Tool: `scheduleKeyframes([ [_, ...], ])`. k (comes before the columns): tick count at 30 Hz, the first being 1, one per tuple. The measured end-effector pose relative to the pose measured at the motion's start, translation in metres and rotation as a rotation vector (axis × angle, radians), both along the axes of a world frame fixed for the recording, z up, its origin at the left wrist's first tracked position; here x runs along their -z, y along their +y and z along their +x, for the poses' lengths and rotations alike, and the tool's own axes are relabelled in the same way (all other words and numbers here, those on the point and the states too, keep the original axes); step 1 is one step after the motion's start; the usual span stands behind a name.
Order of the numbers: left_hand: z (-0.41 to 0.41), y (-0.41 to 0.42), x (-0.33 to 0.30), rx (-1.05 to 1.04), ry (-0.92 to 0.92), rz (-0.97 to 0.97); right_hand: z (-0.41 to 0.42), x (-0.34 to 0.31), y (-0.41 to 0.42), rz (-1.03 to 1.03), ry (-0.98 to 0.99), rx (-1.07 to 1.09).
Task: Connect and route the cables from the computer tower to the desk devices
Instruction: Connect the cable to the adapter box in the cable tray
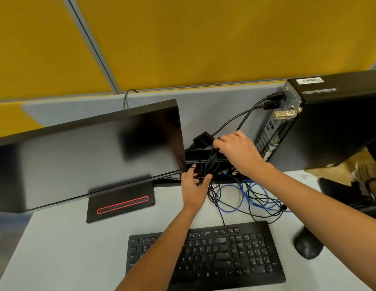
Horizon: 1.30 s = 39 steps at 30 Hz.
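A: So, from the head camera, where do the hands sit?

B: Both reach to the rear edge of the pale bench [57, 248]. The left hand [193, 185] has its fingers curled into a bundle of black cables [210, 162] that rises just right of the tilted monitor [88, 152]. The right hand [237, 152] is higher up, its grip closed around the same cables just below a small black adapter box [201, 139].

A: And where do the cables lead?

B: Two run up and right from the adapter to plugs in the back of the black computer tower [334, 120], standing upright at the bench's right rear. Below the hands, loose black loops and a blue cable [241, 198] lie tangled on the bench.

A: How much room is around them?

B: Tight: monitor on the left, tower on the right, grey partition [214, 101] behind. The keyboard [214, 255] lies near the front, the mouse [306, 244] to its right.
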State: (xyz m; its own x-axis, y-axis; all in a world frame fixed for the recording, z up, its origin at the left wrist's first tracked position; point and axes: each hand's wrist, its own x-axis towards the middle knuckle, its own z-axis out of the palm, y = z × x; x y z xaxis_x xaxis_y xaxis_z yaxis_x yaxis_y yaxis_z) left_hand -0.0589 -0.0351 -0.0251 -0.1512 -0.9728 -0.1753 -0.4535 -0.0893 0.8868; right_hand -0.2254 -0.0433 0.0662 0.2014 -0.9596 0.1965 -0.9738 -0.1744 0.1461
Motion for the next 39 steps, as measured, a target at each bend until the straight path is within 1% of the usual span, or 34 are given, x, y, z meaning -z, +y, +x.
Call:
scheduleKeyframes([
  [3, -0.006, -0.006, 0.010, -0.060, -0.117, -0.038, -0.003, -0.003, -0.007, 0.109, 0.121, 0.020],
  [4, -0.008, -0.007, 0.012, -0.084, -0.138, -0.053, -0.004, -0.004, -0.009, 0.135, 0.166, 0.032],
  [5, -0.010, -0.008, 0.013, -0.117, -0.123, -0.056, -0.005, -0.006, -0.012, 0.149, 0.222, 0.046],
  [8, -0.016, 0.000, 0.007, -0.222, 0.085, -0.022, -0.006, -0.011, -0.018, 0.190, 0.357, 0.042],
  [10, -0.013, 0.009, 0.007, -0.269, 0.205, -0.040, -0.010, -0.017, -0.019, 0.255, 0.360, 0.003],
  [11, -0.009, 0.011, 0.009, -0.283, 0.217, -0.071, -0.012, -0.020, -0.020, 0.280, 0.356, -0.024],
  [12, -0.004, 0.012, 0.011, -0.297, 0.210, -0.107, -0.014, -0.023, -0.020, 0.280, 0.352, -0.050],
  [13, 0.001, 0.009, 0.014, -0.314, 0.158, -0.155, -0.015, -0.025, -0.020, 0.258, 0.343, -0.074],
  [15, 0.007, 0.003, 0.021, -0.341, -0.007, -0.233, -0.013, -0.025, -0.018, 0.213, 0.296, -0.091],
  [16, 0.007, 0.001, 0.024, -0.344, -0.063, -0.234, -0.011, -0.024, -0.017, 0.196, 0.273, -0.085],
  [17, 0.004, 0.001, 0.023, -0.334, -0.053, -0.195, -0.010, -0.023, -0.017, 0.190, 0.270, -0.072],
  [18, 0.001, 0.002, 0.021, -0.331, 0.020, -0.150, -0.008, -0.023, -0.017, 0.194, 0.277, -0.061],
  [20, -0.009, 0.004, 0.017, -0.347, 0.226, -0.074, -0.007, -0.021, -0.017, 0.209, 0.290, -0.055],
  [21, -0.012, 0.004, 0.015, -0.377, 0.280, -0.040, -0.007, -0.019, -0.016, 0.226, 0.290, -0.056],
  [23, -0.015, 0.008, 0.017, -0.428, 0.263, 0.033, -0.005, -0.015, -0.016, 0.252, 0.270, -0.063],
  [25, -0.018, 0.019, 0.027, -0.370, 0.212, 0.112, -0.004, -0.012, -0.016, 0.256, 0.230, -0.058],
  [27, -0.022, 0.035, 0.040, -0.165, 0.211, 0.158, -0.002, -0.009, -0.017, 0.238, 0.192, -0.029],
  [29, -0.025, 0.043, 0.046, 0.028, 0.176, 0.164, 0.004, -0.007, -0.016, 0.162, 0.169, 0.009],
  [31, -0.026, 0.034, 0.041, 0.126, 0.085, 0.205, 0.010, -0.002, -0.013, 0.124, 0.161, 0.077],
  [32, -0.024, 0.027, 0.034, 0.113, 0.052, 0.214, 0.012, -0.001, -0.012, 0.132, 0.161, 0.105],
  [33, -0.022, 0.019, 0.024, 0.067, 0.062, 0.238, 0.013, 0.001, -0.011, 0.146, 0.161, 0.124],
  [35, -0.018, 0.004, 0.007, -0.041, 0.165, 0.322, 0.012, 0.005, -0.012, 0.143, 0.145, 0.136],
  [38, -0.023, -0.005, -0.007, -0.155, 0.388, 0.498, 0.016, 0.015, -0.012, 0.139, 0.090, 0.152],
  [39, -0.027, -0.004, -0.008, -0.221, 0.407, 0.507, 0.018, 0.019, -0.012, 0.131, 0.076, 0.147],
])
